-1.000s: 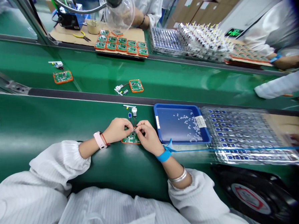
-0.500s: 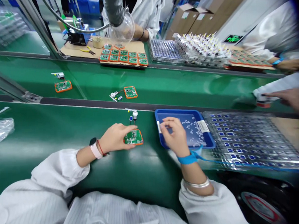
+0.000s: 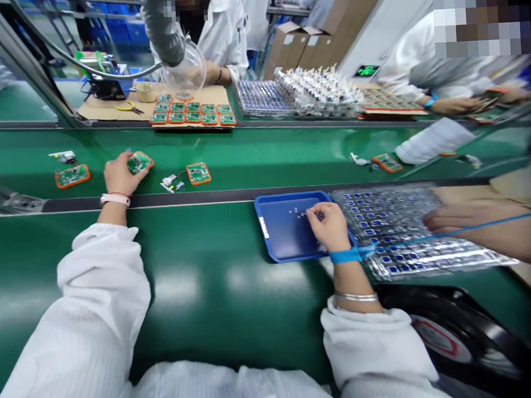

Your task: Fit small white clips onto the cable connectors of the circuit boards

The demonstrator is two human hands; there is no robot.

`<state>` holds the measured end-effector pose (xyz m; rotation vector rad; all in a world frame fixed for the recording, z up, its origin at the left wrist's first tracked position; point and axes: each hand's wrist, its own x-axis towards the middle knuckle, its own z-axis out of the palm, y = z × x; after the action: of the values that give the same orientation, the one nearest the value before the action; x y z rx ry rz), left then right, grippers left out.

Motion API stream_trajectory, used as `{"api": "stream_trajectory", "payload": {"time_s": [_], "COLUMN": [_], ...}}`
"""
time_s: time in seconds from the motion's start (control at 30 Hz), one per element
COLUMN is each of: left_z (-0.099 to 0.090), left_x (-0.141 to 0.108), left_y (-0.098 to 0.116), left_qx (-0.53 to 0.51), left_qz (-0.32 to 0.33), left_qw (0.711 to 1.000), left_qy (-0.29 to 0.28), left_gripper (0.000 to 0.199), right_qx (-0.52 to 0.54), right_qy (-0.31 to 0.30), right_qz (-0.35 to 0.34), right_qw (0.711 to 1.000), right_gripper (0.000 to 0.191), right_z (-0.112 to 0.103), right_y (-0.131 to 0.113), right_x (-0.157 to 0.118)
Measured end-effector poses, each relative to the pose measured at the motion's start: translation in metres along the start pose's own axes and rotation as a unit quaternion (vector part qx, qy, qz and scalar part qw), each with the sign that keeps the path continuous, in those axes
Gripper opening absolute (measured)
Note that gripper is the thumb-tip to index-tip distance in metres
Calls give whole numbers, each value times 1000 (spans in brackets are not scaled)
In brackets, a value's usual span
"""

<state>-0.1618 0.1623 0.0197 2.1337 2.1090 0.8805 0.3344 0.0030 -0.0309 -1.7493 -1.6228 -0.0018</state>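
Note:
My left hand point(image 3: 120, 175) grips an orange-edged green circuit board point(image 3: 139, 162) over the far green belt, its fingers closed on the board's left side. To the left of it lies one orange-edged board point(image 3: 72, 176) with a white connector, and to the right another board point(image 3: 199, 173) with small wired parts. My right hand point(image 3: 329, 225) is over the blue tray point(image 3: 268, 246), thumb and fingertips pinched together above small white pieces. Whether anything sits between those fingertips is too small to make out.
Clear plastic trays of blue parts point(image 3: 383, 228) adjoin the blue tray, with another person's hand point(image 3: 453, 219) over them. Across the belt, boards point(image 3: 193, 116) sit on cardboard. A black reel point(image 3: 451, 338) is at lower right. Co-workers stand opposite.
My left hand has carried the board from the near table up and left onto the far belt. My right hand has moved over the tray's right part. Another person's hand has appeared over the plastic trays.

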Motion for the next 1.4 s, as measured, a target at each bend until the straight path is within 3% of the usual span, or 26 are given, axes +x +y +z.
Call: {"api": "stream_trajectory", "payload": {"time_s": [0.07,0.17,0.23,0.33,0.4,0.5,0.63,0.73,0.87,0.97,1.07,1.23,1.4], "left_z": [5,17,28,42,45,40,27,20,18,15,9,5,7], "left_x": [-6,-17,-24,-30,-29,-25,-29,-50,-99,-137,-165,-182,-182], "left_y": [2,36,67,99,103,94,86,93,111,120,124,132,140], "left_qx": [43,70,93,145,151,126,68,-47,-175,-180,-166,-200,-276], "left_qz": [7,49,91,93,67,24,-1,33,129,189,231,297,274], "left_qw": [999,996,990,979,978,982,993,996,968,952,940,912,898], "left_qy": [16,23,-44,-105,-126,-142,-93,-74,-123,-162,-187,-199,-204], "left_gripper": [44,35,45,47,40,27,16,16,31,25,20,11,10], "right_qx": [-11,-23,-29,-26,-22,-22,-27,-8,115,208,251,248,242], "right_qy": [-12,-37,-50,-69,-81,-86,-83,-67,-59,-110,-182,-233,-251], "right_qz": [0,-10,-22,-42,-57,-68,-65,-63,-80,-85,-69,-54,-69], "right_qw": [1000,999,998,996,995,994,994,996,988,968,948,939,935], "right_gripper": [12,13,14,14,13,13,13,11,12,13,13,12,11], "right_z": [1,5,8,8,8,8,7,2,2,13,26,38,40], "right_y": [3,5,6,8,10,15,13,-7,-71,-125,-158,-165,-163], "right_x": [1,0,0,-1,-1,-1,-1,-2,-17,-42,-66,-73,-67]}}
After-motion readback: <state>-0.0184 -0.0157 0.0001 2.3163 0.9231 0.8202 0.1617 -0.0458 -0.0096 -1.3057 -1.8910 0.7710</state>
